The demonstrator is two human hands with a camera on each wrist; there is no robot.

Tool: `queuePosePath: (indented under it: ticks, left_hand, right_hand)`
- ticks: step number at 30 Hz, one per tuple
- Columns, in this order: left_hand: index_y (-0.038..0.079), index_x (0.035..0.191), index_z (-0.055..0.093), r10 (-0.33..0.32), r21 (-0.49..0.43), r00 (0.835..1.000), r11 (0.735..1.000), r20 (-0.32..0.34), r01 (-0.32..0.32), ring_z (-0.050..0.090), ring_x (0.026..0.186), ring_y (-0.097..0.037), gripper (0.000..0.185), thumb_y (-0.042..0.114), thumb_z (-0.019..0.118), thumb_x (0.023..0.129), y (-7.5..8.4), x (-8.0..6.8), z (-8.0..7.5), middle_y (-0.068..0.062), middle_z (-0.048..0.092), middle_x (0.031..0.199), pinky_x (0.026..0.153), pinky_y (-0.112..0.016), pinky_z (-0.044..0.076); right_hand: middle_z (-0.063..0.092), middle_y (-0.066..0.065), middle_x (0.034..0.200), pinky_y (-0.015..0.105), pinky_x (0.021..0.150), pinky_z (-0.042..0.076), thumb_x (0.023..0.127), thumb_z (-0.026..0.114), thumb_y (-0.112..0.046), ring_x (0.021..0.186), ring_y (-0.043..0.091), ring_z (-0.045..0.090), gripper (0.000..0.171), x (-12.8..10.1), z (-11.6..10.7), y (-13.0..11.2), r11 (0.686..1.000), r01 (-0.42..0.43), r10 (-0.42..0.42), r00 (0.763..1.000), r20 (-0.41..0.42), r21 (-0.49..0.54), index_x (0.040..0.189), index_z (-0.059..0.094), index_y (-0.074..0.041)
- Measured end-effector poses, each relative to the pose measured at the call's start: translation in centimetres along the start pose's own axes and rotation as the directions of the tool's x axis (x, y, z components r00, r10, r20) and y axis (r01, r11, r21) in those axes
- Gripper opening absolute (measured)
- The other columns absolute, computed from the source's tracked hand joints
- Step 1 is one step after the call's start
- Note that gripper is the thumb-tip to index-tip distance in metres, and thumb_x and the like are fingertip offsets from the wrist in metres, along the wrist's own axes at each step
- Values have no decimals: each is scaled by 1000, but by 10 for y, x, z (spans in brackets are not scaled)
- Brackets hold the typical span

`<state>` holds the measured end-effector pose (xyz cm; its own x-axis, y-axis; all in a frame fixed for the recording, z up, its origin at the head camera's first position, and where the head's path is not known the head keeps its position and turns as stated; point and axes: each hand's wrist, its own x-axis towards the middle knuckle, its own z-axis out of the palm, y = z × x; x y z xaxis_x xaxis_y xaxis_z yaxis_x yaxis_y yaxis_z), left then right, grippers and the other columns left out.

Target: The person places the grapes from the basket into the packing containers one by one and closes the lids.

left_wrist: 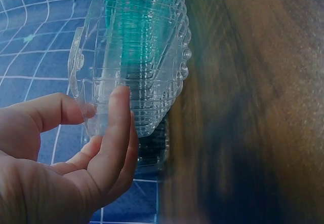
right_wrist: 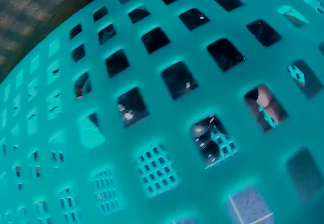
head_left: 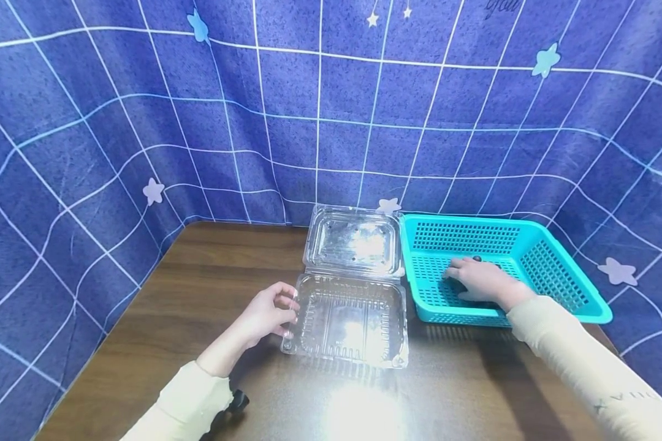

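A clear plastic clamshell box (head_left: 344, 360) lies open on the table, its lid (head_left: 355, 269) folded back toward the curtain. My left hand (head_left: 270, 312) holds the box's left edge, thumb at the rim and fingers along the outer wall (left_wrist: 152, 82). My right hand (head_left: 482, 283) reaches down into a teal plastic basket (head_left: 565, 275) to the right of the box. Through the basket's holes show shiny dark round things (right_wrist: 205, 138) and part of a finger (right_wrist: 266, 102). Another dark round thing (head_left: 477, 258) peeks out beside that hand. The right fingertips' grip is hidden.
The brown wooden table (head_left: 209, 269) carries the box and basket, which stand side by side near its back edge. A blue curtain (head_left: 287, 122) with a white grid and stars hangs behind and at both sides. A small black object (head_left: 238, 401) sits at the left sleeve.
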<state>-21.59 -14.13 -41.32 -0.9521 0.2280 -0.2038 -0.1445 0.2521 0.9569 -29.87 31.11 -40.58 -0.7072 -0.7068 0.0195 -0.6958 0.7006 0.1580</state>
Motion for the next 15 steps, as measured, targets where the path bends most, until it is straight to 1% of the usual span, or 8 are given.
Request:
queuePosePath:
  ticks: [2, 5, 9, 12, 15]
  left_hand:
    - [-3, 121, 45, -3, -15, 1000, 1000, -5, 3, 60, 78, -25, 45, -9, 57, 77, 0, 0, 2, -26, 55, 111, 59, -40, 58]
    - [-2, 121, 45, -11, -35, 1000, 999, -1, 11, 60, 77, -26, 46, -9, 57, 77, -1, -1, 3, -27, 54, 112, 59, -41, 58]
    - [-2, 120, 45, -20, -41, 1000, 999, -2, 20, 60, 76, -26, 46, -9, 57, 76, -4, -1, 5, -27, 54, 112, 59, -40, 58]
    - [-3, 120, 45, -25, -32, 1000, 999, -3, 25, 60, 76, -25, 46, -8, 57, 76, -6, 0, 5, -26, 55, 112, 59, -38, 58]
    - [-3, 120, 45, -30, -27, 1000, 999, 4, 30, 60, 76, -25, 46, -8, 57, 76, -7, 1, 6, -26, 55, 112, 59, -38, 58]
  right_hand:
    - [57, 7, 99, 46, 71, 54, 68, 82, -16, 93, 30, 57, 41, 3, 2, -2, 1000, -6, 7, 1000, 20, -25, 105, 66, -8]
    - [58, 9, 99, 45, 72, 54, 68, 81, -14, 91, 30, 58, 38, 7, 5, -5, 997, -20, 25, 998, 63, -71, 103, 66, -7]
    - [60, 18, 109, 48, 74, 54, 70, 79, -7, 96, 36, 60, 37, 14, 8, -9, 992, -32, 45, 994, 102, -125, 105, 66, -3]
    - [57, 25, 119, 49, 76, 54, 72, 76, -2, 102, 41, 60, 39, 18, 8, -11, 988, -19, 37, 993, 114, -155, 109, 65, -1]
    - [56, 26, 122, 50, 76, 54, 76, 71, 1, 103, 42, 60, 36, 19, 8, -12, 985, -14, 35, 992, 122, -169, 111, 64, 0]
